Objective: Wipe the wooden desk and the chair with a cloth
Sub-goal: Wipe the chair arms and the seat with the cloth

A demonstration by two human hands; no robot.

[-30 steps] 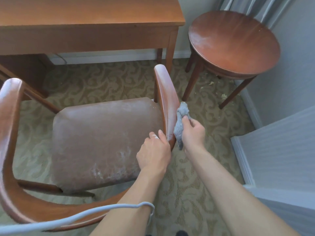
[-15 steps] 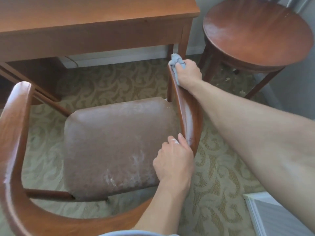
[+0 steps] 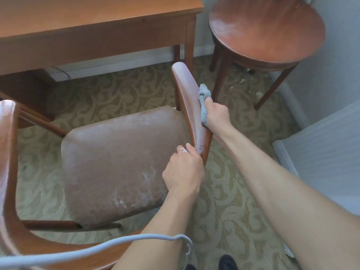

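Now the grey cloth [image 3: 204, 103] is pressed against the outer side of the chair [image 3: 116, 162] armrest [image 3: 191, 106], bunched in the gripping right hand [image 3: 216, 115]. Nearer, the left hand [image 3: 183, 172] clasps the same armrest's lower end. Beyond stand the wooden table [image 3: 93, 26] and a round side table [image 3: 266, 30] on patterned carpet [image 3: 224, 211].

Soft daylight, slight blur, wide-angle warp

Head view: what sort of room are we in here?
Likely a hotel room or bedroom: patterned carpet, a wooden desk by the wall, a round side table and what looks like a bed edge.
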